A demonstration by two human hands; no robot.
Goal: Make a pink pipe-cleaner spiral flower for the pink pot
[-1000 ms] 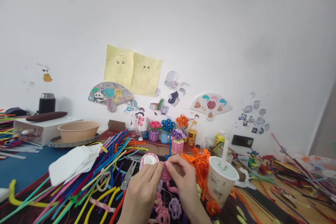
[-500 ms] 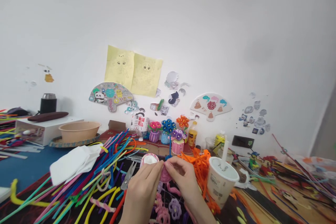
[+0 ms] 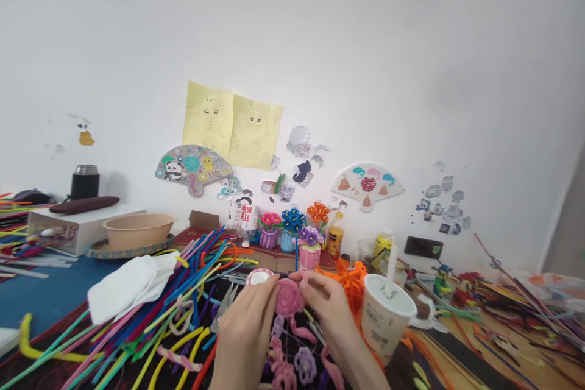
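A flat pink spiral of coiled pipe cleaner is held upright between my two hands. My left hand pinches its left edge with thumb and fingers. At its upper right, my right hand pinches the loose end of the pink pipe cleaner. Beneath the coil lie pink and purple pipe-cleaner flowers with thin stems. Just behind my left hand are scissors and a pink-and-white round pot with a white inside.
Loose coloured pipe cleaners spread over the left. To the right stand orange pipe cleaners and a paper cup with a straw. Small potted pipe-cleaner flowers line the back, near a peach bowl and white cloth-like sheets.
My right hand has moved slightly right, away from my left. The pink coil, mostly covered before, now faces me in full view, with its loose end drawn out.
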